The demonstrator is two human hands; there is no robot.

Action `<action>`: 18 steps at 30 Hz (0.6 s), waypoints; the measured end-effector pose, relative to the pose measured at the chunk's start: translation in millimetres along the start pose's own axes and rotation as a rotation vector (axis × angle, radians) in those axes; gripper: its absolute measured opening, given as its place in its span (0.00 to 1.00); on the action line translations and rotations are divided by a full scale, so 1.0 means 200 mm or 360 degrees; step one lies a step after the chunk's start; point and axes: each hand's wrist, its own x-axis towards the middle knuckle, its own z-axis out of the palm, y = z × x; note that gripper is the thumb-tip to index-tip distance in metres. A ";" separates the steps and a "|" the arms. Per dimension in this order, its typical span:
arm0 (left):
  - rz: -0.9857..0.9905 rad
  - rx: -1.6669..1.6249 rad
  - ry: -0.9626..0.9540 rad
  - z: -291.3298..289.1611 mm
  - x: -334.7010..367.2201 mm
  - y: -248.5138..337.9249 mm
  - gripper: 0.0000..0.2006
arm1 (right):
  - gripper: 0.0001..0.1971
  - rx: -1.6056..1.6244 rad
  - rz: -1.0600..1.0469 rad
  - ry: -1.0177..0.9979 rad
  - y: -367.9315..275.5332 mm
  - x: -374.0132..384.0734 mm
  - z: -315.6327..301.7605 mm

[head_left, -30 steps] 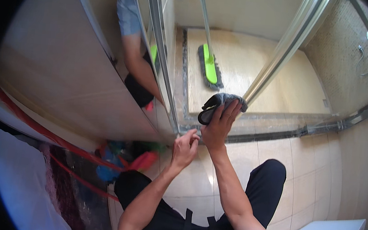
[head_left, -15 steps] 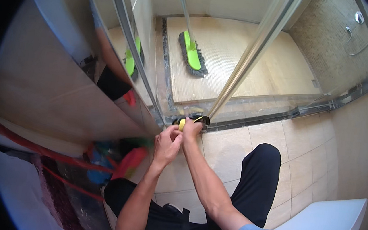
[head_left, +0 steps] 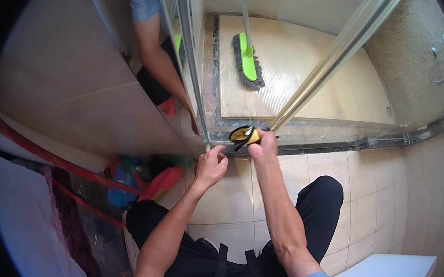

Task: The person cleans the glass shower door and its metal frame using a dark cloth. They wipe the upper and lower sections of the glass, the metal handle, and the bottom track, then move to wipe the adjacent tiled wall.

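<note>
My right hand [head_left: 265, 145] is closed around a black-and-yellow object [head_left: 243, 135] with a rounded black edge and a yellow inner face; its kind is not clear. It is just above the dark threshold at the shower's entrance. To its left, my left hand [head_left: 212, 165] has its fingers curled and pinched together by the foot of the metal-edged glass panel [head_left: 193, 65]. Whatever the left fingertips may hold is too small to make out. A gap separates the two hands.
A green-headed mop [head_left: 248, 63] with grey fringe stands on the beige shower floor [head_left: 316, 67]. The glass door edge [head_left: 330, 60] slants up beyond my right hand. Red and blue items [head_left: 160, 183] lie left of my knees. A white curved fixture [head_left: 391, 275] stands at the lower right.
My hands have moved apart. The right hand has gone right with the black-and-yellow object, whose rounded side now shows; the left has come away from it toward the panel's foot.
</note>
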 end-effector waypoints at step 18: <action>-0.0252 0.0783 -0.0275 -0.04 -0.09 0.02 0.16 | 0.10 -0.0032 0.0513 0.0085 0.62 0.28 -0.02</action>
